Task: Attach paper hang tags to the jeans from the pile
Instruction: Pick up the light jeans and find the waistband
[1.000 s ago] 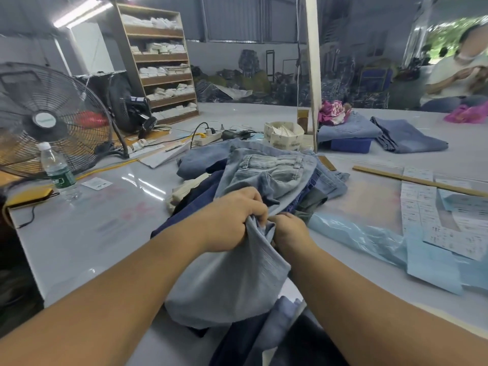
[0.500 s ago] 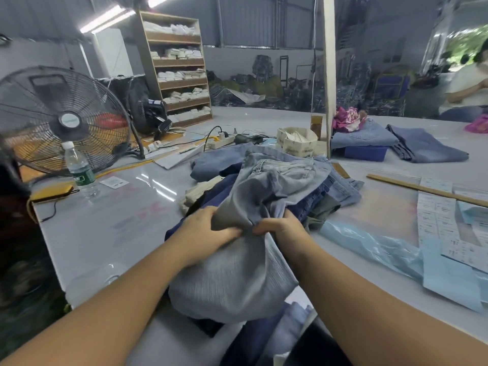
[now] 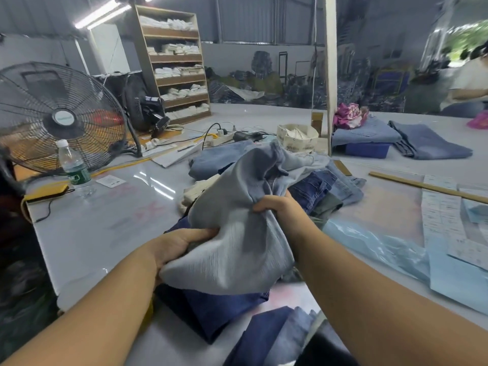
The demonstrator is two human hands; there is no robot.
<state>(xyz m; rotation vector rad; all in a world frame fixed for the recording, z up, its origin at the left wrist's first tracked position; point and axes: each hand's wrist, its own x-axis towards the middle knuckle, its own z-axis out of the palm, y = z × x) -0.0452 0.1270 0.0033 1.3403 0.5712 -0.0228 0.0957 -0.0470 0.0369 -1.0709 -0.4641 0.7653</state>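
Note:
A pale grey-blue pair of jeans (image 3: 237, 233) is bunched and lifted over the pile of jeans (image 3: 324, 186) in the middle of the table. My left hand (image 3: 177, 244) grips its lower left edge, fingers curled into the cloth. My right hand (image 3: 277, 207) grips a fold higher up on the right side. Dark blue jeans (image 3: 211, 313) lie under it near the table's front. Sheets of paper tags (image 3: 443, 215) lie flat at the right. A small box of tags (image 3: 297, 140) stands behind the pile.
A large fan (image 3: 60, 117) and a water bottle (image 3: 75, 170) stand at the left. A power strip (image 3: 220, 137) with cables lies behind the pile. Folded jeans (image 3: 427, 142), a blue bin (image 3: 367, 150), a wooden ruler (image 3: 427, 187) and a blue plastic bag (image 3: 383, 247) occupy the right side.
Both hands have raised the pale jeans and spread apart: the left hand dropped to the lower edge, the right moved up and right. The waistband has flipped over.

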